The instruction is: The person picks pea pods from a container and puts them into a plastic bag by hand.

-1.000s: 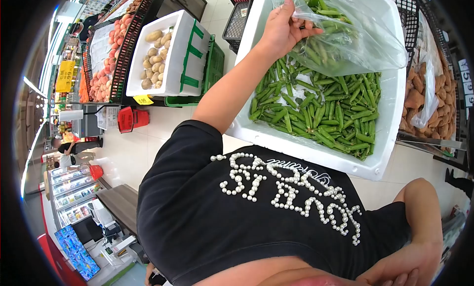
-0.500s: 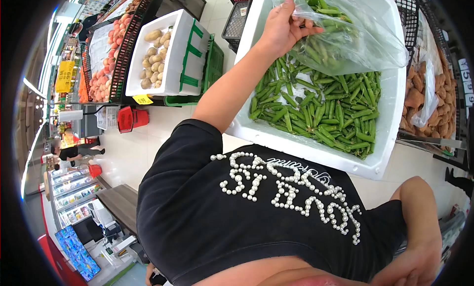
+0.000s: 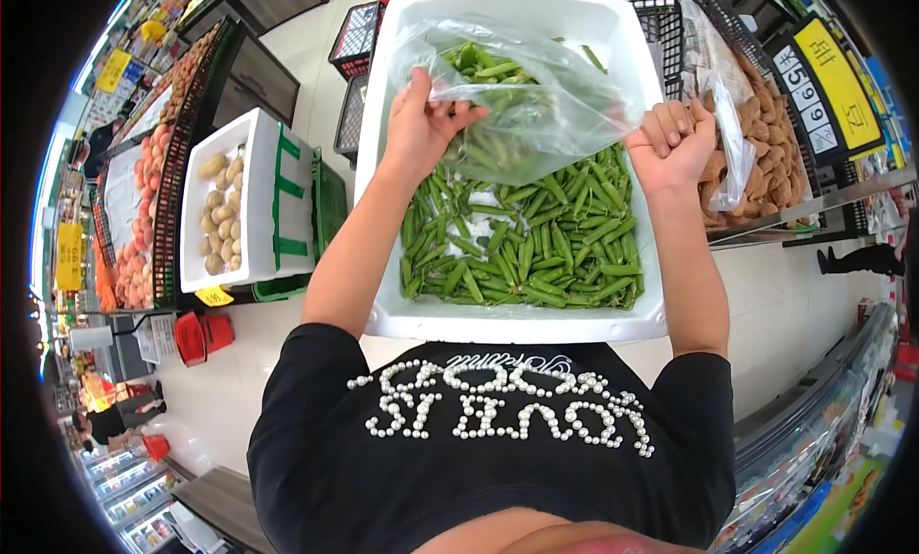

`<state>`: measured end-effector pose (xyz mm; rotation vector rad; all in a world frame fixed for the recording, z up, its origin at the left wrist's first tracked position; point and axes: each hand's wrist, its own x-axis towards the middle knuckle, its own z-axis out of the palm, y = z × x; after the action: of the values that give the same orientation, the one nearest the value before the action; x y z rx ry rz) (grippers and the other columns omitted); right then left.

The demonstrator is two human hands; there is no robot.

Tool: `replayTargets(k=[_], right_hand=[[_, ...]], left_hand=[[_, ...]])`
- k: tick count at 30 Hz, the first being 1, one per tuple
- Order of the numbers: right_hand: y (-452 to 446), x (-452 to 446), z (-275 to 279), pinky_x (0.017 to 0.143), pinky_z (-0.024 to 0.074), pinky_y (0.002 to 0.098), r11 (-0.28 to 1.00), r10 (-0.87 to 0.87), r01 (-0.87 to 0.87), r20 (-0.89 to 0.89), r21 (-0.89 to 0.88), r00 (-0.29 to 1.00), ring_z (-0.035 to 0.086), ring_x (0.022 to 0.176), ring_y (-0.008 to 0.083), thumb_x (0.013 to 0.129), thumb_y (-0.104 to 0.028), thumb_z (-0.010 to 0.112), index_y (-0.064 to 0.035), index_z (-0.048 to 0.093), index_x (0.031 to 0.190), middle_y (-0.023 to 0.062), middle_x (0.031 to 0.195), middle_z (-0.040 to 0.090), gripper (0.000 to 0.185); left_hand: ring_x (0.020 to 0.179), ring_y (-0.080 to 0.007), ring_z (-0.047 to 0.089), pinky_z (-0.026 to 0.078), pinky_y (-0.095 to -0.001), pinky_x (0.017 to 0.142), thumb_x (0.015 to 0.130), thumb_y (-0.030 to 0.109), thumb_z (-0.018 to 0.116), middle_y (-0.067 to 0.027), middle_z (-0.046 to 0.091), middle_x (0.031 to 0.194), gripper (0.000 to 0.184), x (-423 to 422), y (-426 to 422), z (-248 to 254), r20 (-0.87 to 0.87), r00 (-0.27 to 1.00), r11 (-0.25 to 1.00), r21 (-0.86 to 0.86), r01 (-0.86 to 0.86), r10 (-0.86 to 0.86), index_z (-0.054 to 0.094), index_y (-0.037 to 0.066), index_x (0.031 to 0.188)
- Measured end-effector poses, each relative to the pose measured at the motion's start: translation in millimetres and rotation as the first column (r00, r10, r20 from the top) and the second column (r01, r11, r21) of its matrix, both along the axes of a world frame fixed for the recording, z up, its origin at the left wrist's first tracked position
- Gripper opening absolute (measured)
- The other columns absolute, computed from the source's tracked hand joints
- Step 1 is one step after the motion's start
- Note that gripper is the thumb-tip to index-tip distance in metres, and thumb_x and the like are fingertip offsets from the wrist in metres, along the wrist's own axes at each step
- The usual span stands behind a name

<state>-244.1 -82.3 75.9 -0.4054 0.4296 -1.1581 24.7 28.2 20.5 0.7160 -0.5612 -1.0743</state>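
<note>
A clear plastic bag (image 3: 574, 99) with green pea pods inside lies over the upper part of a white foam box (image 3: 517, 326). Loose pea pods (image 3: 546, 248) cover the box's lower part. My left hand (image 3: 426, 123) holds the bag's left side near its top, thumb up and fingers curled against the film. At the bag's right corner, by the box's right rim, my right hand (image 3: 673, 144) is closed on the plastic.
To the left, a white foam box (image 3: 258, 200) of potatoes (image 3: 222, 210) sits on a green crate (image 3: 328, 200). Brown root vegetables (image 3: 766, 143) lie at right beside a price sign (image 3: 833, 85). A red basket (image 3: 191, 339) and a person (image 3: 115, 415) are at far left.
My right hand has risen from the lower right to the bag's right corner and closed on it. The view has shifted right, so the box now appears further left. My left hand keeps its hold.
</note>
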Motion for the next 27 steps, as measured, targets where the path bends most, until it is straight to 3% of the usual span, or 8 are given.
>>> replayTargets(k=[10,13,17,19,21,23,26,27], right_hand=[[-15.9,-8.1,-1.0,0.102,0.0417,0.0569,0.990,0.000,0.021,0.150,-0.141,0.989,0.019,0.041,0.0116,0.096,-0.032,0.040,-0.0154,0.032,0.058,-0.0016,0.048,0.026,0.042],[-10.9,-2.8,5.2,0.095,0.0460,0.0480,0.992,0.030,-0.014,0.125,-0.126,0.992,0.019,0.042,0.0111,0.097,-0.031,0.040,-0.0151,0.032,0.059,-0.0014,0.050,0.025,0.042],[-19.2,12.5,13.2,0.077,0.0460,0.0365,0.916,0.071,-0.160,-0.244,-0.368,0.967,0.027,0.046,0.0126,0.097,-0.029,0.041,-0.0098,0.044,0.070,0.0008,0.059,0.041,0.033],[-9.9,26.3,34.8,0.070,0.0445,0.0340,0.820,-0.143,-0.226,-0.571,-0.525,0.808,0.037,0.051,0.0151,0.097,-0.027,0.044,-0.0058,0.052,0.080,0.0026,0.066,0.050,0.029],[-12.7,37.9,31.2,0.067,0.0472,0.0349,0.365,-0.605,-0.441,-0.569,-0.820,0.557,0.055,0.068,0.0232,0.092,-0.033,0.060,-0.0032,0.058,0.097,0.0068,0.079,0.058,0.031],[15.3,52.4,41.1,0.068,0.0483,0.0355,0.345,-0.777,-0.607,-0.580,-0.716,0.244,0.060,0.077,0.0257,0.088,-0.037,0.067,-0.0025,0.059,0.100,0.0081,0.082,0.060,0.037],[15.8,60.5,15.9,0.066,0.0491,0.0356,0.364,-0.698,-0.791,-0.706,-0.492,0.119,0.062,0.072,0.0282,0.085,-0.042,0.071,-0.0026,0.059,0.100,0.0090,0.078,0.061,0.043],[10.1,63.4,3.7,0.064,0.0479,0.0353,0.345,-0.660,-0.785,-0.728,-0.514,0.186,0.060,0.068,0.0268,0.086,-0.041,0.070,-0.0019,0.060,0.097,0.0089,0.075,0.061,0.041]], left_hand=[[0.067,-0.0185,0.059,0.057,-0.0554,0.088,0.105,0.043,0.043,-0.0014,0.046,0.067,0.046,0.2,1.1,1.3,-0.031,0.999,1.000,0.005,0.013,-0.013,0.045,0.008,0.074],[0.067,-0.0188,0.059,0.058,-0.0555,0.088,0.105,0.043,0.043,-0.0013,0.047,0.066,0.046,2.5,-0.7,-3.9,-0.039,0.999,1.000,-0.015,0.020,-0.020,0.046,0.008,0.075],[0.069,-0.0194,0.061,0.058,-0.0550,0.086,0.105,0.043,0.043,-0.0013,0.047,0.065,0.046,6.2,-1.7,-8.5,-0.022,0.999,0.999,-0.034,0.037,-0.038,0.047,0.007,0.076],[0.071,-0.0196,0.063,0.059,-0.0546,0.085,0.105,0.042,0.042,-0.0017,0.048,0.065,0.046,6.5,-1.1,-7.7,-0.005,0.999,0.998,-0.041,0.044,-0.044,0.047,0.007,0.075],[0.071,-0.0194,0.063,0.059,-0.0542,0.085,0.105,0.041,0.043,-0.0021,0.050,0.066,0.045,6.1,-0.5,-6.7,0.015,0.998,0.997,-0.056,0.056,-0.055,0.048,0.007,0.076],[0.071,-0.0197,0.063,0.059,-0.0533,0.085,0.106,0.040,0.043,-0.0029,0.052,0.068,0.044,1.0,2.2,0.9,0.020,0.999,0.999,0.004,0.039,-0.039,0.049,0.007,0.076],[0.072,-0.0201,0.064,0.058,-0.0520,0.082,0.105,0.036,0.045,-0.0044,0.055,0.071,0.041,10.5,5.4,0.3,0.043,0.987,0.988,0.012,0.152,-0.152,0.049,0.008,0.076],[0.073,-0.0203,0.064,0.058,-0.0516,0.081,0.105,0.035,0.046,-0.0050,0.056,0.072,0.040,15.2,6.9,-2.6,0.052,0.975,0.977,0.007,0.214,-0.214,0.049,0.008,0.076]])
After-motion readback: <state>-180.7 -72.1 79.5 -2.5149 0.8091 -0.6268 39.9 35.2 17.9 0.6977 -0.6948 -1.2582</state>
